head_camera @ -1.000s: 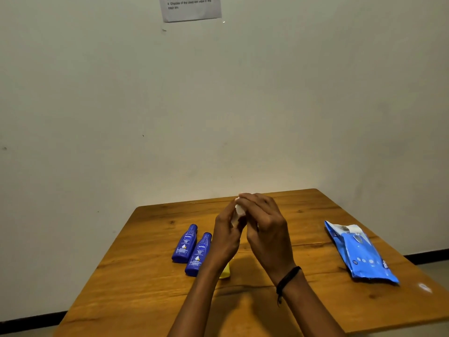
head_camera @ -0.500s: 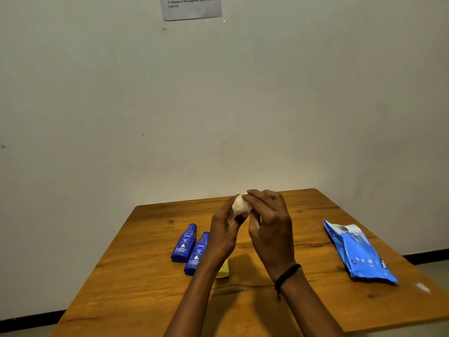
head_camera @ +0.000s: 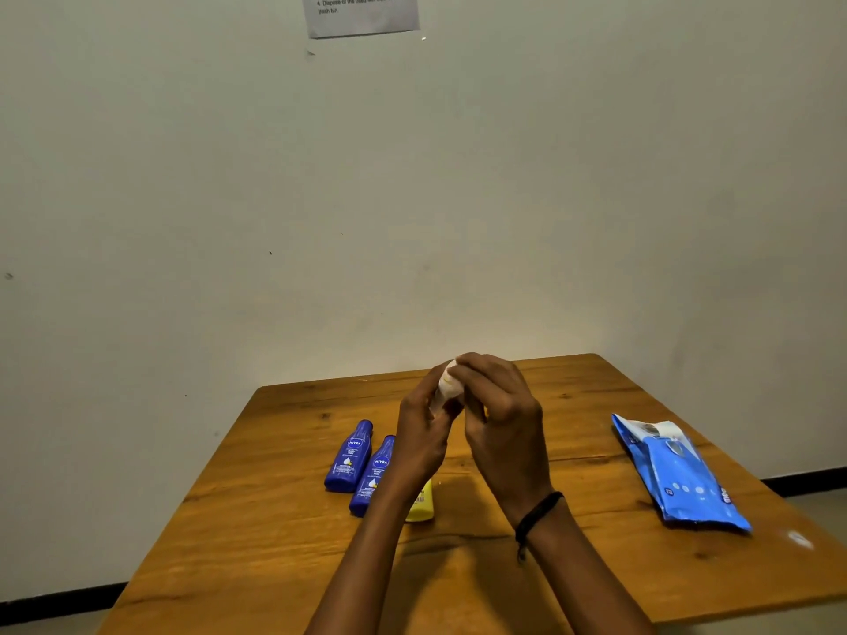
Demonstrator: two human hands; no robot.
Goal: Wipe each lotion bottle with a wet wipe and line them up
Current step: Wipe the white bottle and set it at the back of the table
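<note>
Between the fingertips of both raised hands sits a small pale rounded object, whitish with a faint yellow mark. Whether it is a lotion bottle under a wipe or a bunched wipe alone cannot be told. The left hand curls its fingers round the object's lower left side, and the right hand closes its fingers over the top and right side. Both hands pinch it in the air above the brown wooden table. A black cord wristband circles the right wrist, below the grip.

Down and to the left of the grip, a dark blue plastic lotion bottle lies flat on the table. A second dark blue bottle lies just beside it, closer to the grip, its lower edge hidden by the left forearm. Straight below the grip, a yellow plastic bottle shows partly from behind that forearm. Well to the right of the grip, a light blue soft pack of wet wipes lies flat. High above the grip, a white printed paper sheet hangs on the pale wall.
</note>
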